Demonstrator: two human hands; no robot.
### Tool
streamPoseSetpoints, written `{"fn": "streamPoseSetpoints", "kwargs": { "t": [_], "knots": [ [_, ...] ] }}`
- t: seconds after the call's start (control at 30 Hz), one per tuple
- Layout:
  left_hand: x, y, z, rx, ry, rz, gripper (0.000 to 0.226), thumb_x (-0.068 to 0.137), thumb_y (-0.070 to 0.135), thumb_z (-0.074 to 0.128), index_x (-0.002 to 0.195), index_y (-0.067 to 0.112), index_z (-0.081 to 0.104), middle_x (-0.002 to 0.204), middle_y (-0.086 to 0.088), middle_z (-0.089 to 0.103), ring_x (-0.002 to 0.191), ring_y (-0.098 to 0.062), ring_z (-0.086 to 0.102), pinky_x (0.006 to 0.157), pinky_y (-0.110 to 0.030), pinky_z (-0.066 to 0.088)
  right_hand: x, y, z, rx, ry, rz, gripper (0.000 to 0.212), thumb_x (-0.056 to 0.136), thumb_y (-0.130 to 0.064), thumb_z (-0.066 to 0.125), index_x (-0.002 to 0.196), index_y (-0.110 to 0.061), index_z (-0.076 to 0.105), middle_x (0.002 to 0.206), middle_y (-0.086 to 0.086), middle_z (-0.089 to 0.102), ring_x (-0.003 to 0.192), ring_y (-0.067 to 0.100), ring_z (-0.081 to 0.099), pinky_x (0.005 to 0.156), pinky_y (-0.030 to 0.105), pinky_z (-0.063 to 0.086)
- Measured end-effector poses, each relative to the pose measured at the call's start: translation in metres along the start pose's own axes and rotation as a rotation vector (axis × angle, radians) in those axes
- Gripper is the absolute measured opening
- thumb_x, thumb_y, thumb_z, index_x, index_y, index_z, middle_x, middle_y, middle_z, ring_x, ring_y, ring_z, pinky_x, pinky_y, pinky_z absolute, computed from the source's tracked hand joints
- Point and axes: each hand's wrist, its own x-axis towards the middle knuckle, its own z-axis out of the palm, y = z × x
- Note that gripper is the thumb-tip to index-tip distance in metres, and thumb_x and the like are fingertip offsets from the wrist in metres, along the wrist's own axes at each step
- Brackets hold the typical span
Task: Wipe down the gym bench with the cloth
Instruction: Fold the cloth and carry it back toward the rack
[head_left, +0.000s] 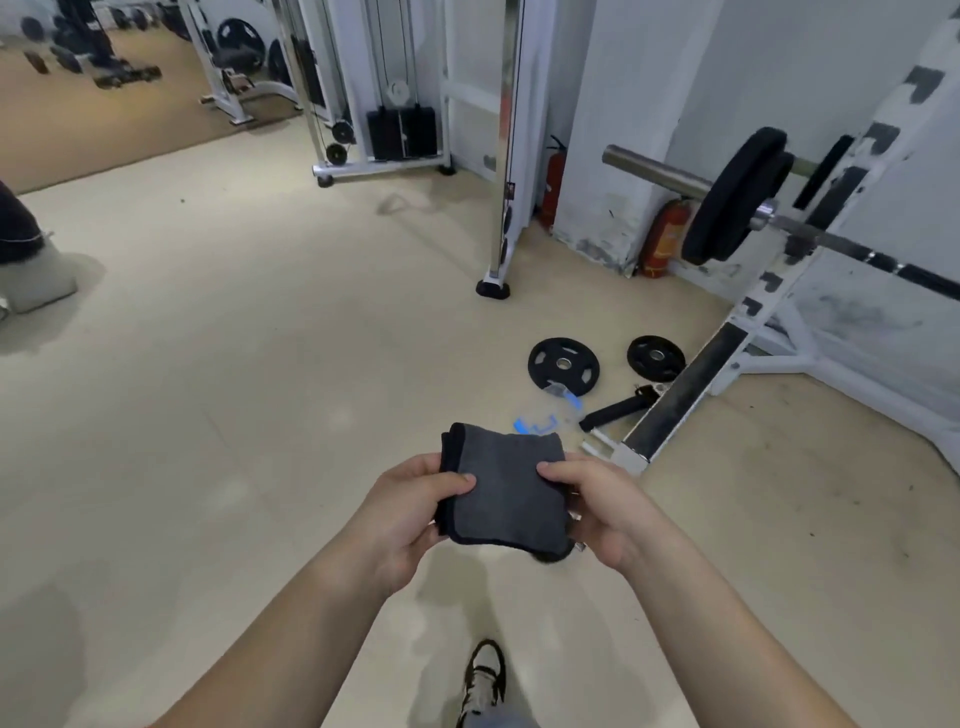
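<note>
A folded dark grey cloth (503, 488) is held in front of me above the floor. My left hand (410, 512) grips its left edge, thumb on top. My right hand (605, 506) pinches its right edge, thumb on top. The white bench press frame (748, 332) stands at the right, with a loaded barbell (737, 195) resting on its rack. The bench pad itself is not visible in this view.
Two black weight plates (563, 364) (655, 357) lie on the beige floor beside a black handle (615, 410) and blue clips (535, 427). Two red fire extinguishers (662, 239) stand by the wall. A white cable machine (384, 104) stands behind. My shoe (485, 675) shows below.
</note>
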Motion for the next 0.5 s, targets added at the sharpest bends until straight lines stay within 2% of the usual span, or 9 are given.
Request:
{"fn": "streamPoseSetpoints", "kwargs": {
  "t": [0.13,0.27,0.37,0.5],
  "knots": [
    [0.064,0.066,-0.011,0.046,-0.010,0.020,0.024,0.090,0.003,0.069,0.112,0.012,0.073,0.105,-0.008,0.080,0.093,-0.023,0.075,0.088,-0.041,0.061,0.072,-0.059,0.031,0.005,-0.009,-0.009,0.023,0.090,-0.010,0.067,0.112,-0.010,0.075,0.106,0.009,0.079,0.090,0.024,0.072,0.072,0.037,0.057],
    [0.133,0.123,-0.015,0.095,-0.065,0.024,0.026,0.090,0.003,0.069,0.114,0.011,0.073,0.106,-0.008,0.080,0.093,-0.023,0.074,0.085,-0.040,0.061,0.134,-0.102,0.045,-0.004,-0.021,0.005,0.024,0.091,-0.014,0.068,0.114,-0.015,0.076,0.111,0.006,0.079,0.099,0.024,0.071,0.082,0.040,0.055],
    [0.197,0.160,-0.008,0.173,-0.124,-0.006,0.024,0.090,0.003,0.070,0.113,0.010,0.073,0.106,-0.009,0.079,0.091,-0.023,0.075,0.080,-0.037,0.061,0.180,-0.127,0.048,0.034,0.058,-0.002,0.027,0.091,-0.015,0.069,0.117,-0.015,0.075,0.113,0.007,0.078,0.101,0.025,0.070,0.084,0.040,0.054],
    [0.277,0.209,0.010,0.304,-0.261,-0.033,0.022,0.091,0.004,0.070,0.112,0.009,0.073,0.102,-0.007,0.080,0.091,-0.022,0.077,0.088,-0.044,0.062,0.224,-0.158,0.050,0.170,0.189,-0.052,0.023,0.093,-0.012,0.067,0.115,-0.012,0.075,0.105,0.006,0.080,0.089,0.021,0.071,0.076,0.035,0.056]
  ]
}}
